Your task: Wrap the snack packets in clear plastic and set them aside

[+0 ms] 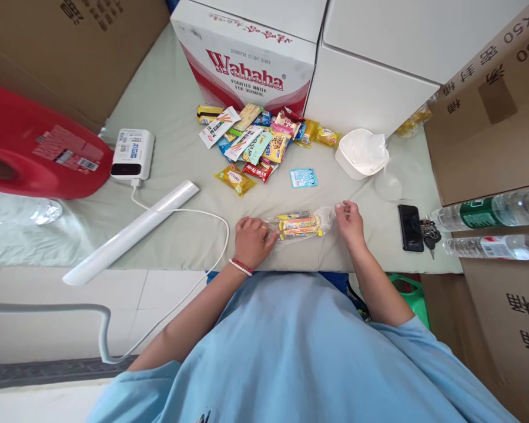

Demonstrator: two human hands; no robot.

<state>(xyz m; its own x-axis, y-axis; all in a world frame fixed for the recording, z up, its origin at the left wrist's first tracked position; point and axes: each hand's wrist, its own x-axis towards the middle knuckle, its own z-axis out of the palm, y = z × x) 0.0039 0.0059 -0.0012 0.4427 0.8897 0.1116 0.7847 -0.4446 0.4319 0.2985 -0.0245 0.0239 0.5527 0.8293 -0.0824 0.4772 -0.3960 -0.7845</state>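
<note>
Both hands grip a clear plastic bag of yellow snack bars (300,225) lying on the bench (176,158): the left hand (252,239) presses its end down, the right hand (349,222) pinches the twisted opening. Beyond the hands lies a heap of colourful snack packets (255,141). Best to keep the left end flat while the right draws the film tight.

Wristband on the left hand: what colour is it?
Red and white, on the wristband just below the left hand; head view shows it.

Red container (30,147) & water bottles (489,212) cut off by frame edges; snack labels (258,144) too small to read
</note>
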